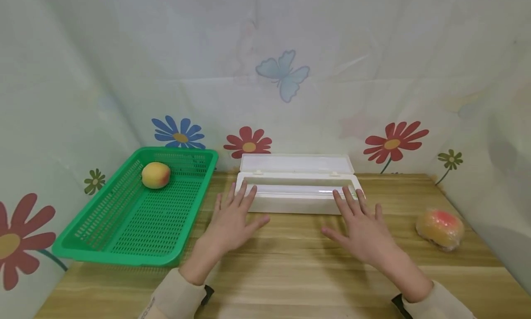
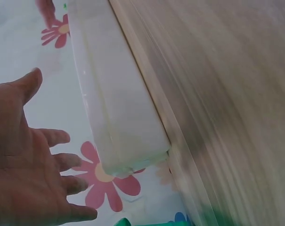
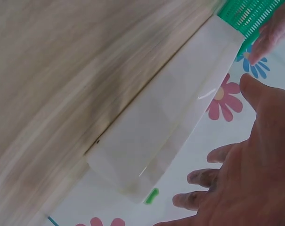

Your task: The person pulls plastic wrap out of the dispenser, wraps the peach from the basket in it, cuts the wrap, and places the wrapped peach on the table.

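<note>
A long white box [image 1: 294, 206] lies at the back of the wooden table, its hinged lid [image 1: 296, 163] raised behind it. Inside it shows a pale, shiny roll-like length. My left hand [image 1: 230, 224] is spread with straight fingers over the box's left end, holding nothing. Over the right end my right hand [image 1: 365, 233] is spread the same way, also holding nothing. The left wrist view shows the left palm [image 2: 24, 165] beside the box [image 2: 118, 94]. In the right wrist view, the right palm [image 3: 255, 169] and the box [image 3: 166, 108] are apart.
A green plastic basket [image 1: 188, 227] on the left holds a yellow-red peach-like fruit [image 1: 156, 175]. At the right, a yellow-red fruit in clear wrap [image 1: 440, 229] sits on the wooden table [image 1: 290, 273]. A flower-patterned cloth [image 1: 315, 121] hangs behind and at both sides.
</note>
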`<state>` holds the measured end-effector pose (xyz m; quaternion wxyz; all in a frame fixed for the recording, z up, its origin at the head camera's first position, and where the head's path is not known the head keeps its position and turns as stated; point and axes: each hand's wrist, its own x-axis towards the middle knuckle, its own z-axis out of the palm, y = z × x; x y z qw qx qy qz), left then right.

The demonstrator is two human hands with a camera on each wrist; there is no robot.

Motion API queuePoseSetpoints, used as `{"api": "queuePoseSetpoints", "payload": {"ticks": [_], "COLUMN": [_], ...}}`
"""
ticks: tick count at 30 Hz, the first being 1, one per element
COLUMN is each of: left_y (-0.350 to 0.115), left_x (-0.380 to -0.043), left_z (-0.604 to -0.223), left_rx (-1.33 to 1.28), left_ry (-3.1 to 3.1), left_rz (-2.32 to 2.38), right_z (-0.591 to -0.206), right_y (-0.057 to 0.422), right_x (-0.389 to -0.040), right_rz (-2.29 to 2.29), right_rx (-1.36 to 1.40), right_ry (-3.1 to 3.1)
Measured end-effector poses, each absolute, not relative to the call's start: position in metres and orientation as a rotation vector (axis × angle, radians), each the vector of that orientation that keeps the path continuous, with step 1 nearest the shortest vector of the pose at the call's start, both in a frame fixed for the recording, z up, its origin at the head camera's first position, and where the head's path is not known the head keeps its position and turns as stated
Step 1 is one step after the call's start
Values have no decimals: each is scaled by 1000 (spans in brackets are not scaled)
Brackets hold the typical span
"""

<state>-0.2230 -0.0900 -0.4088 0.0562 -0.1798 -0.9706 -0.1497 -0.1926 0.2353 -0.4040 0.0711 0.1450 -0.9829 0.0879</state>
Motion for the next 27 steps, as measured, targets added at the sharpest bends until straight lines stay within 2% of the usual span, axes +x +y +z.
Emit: {"api": "queuePoseSetpoints", "payload": {"ticks": [21,27], "left_y": [-100,-105], "left_x": [-223,-217], "left_z": [-411,-393], "left_rx": [-535,-542], "left_ry": [-2966,-2917], "left_rz": [-523,-571], "right_z": [-406,-403], "right_y": [243,236], "right_x": [-196,-196], "right_rz": [297,331], "right_rx": [411,430], "right_ry": [-2987,-2966]}}
